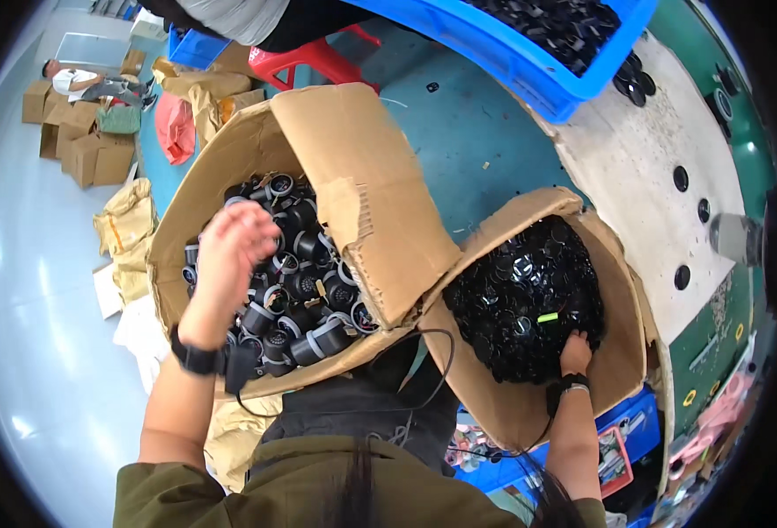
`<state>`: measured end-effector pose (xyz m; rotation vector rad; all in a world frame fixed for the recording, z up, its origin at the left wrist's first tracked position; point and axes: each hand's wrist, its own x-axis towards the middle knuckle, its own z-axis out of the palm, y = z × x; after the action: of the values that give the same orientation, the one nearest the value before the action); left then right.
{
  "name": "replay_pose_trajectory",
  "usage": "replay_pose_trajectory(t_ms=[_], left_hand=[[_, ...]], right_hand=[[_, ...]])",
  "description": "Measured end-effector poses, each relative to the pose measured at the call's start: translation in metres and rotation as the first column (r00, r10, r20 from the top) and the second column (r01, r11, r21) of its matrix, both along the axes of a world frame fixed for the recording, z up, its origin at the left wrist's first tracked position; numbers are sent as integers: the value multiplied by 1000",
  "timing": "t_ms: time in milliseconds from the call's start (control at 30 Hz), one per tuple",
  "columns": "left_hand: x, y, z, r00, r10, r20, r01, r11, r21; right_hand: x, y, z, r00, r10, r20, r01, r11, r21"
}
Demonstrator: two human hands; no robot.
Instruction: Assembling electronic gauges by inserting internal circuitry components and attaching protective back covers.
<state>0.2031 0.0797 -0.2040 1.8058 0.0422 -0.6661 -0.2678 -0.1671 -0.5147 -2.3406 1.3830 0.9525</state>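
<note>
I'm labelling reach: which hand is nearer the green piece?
Right. The right hand is near the green piece, in the same box; the left hand is over the other box, farther left.

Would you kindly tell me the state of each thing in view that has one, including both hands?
Left hand: over the large box, blurred, grip unclear.
Right hand: inside the smaller box, at the glossy black pieces, fingertips partly hidden.
Large box: open, holding many black cylindrical parts.
Its flap: opened out, edge torn.
Smaller box: open, partly filled.
Blue crate: open-topped, holding black parts.
</note>
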Motion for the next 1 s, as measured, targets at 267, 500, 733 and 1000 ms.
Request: replay_pose_trajectory(t_ms=[267,500,733,1000], left_hand=[[71,62,-214,942,-303,-142,324,722,612],[57,67,-214,679,-728,-95,583,456,672],[77,46,-228,308,-898,-314,732,13,681],[71,41,-91,826,-557,-89,488,625,609]], right_hand=[[-19,2,-20,991,74,113,-63,993,-100],[-4,-1,38,859,-411,305,406,910,82],[56,31,145,-30,-969,244,624,172,762],[113,62,248,-19,-891,454,325,423,845]])
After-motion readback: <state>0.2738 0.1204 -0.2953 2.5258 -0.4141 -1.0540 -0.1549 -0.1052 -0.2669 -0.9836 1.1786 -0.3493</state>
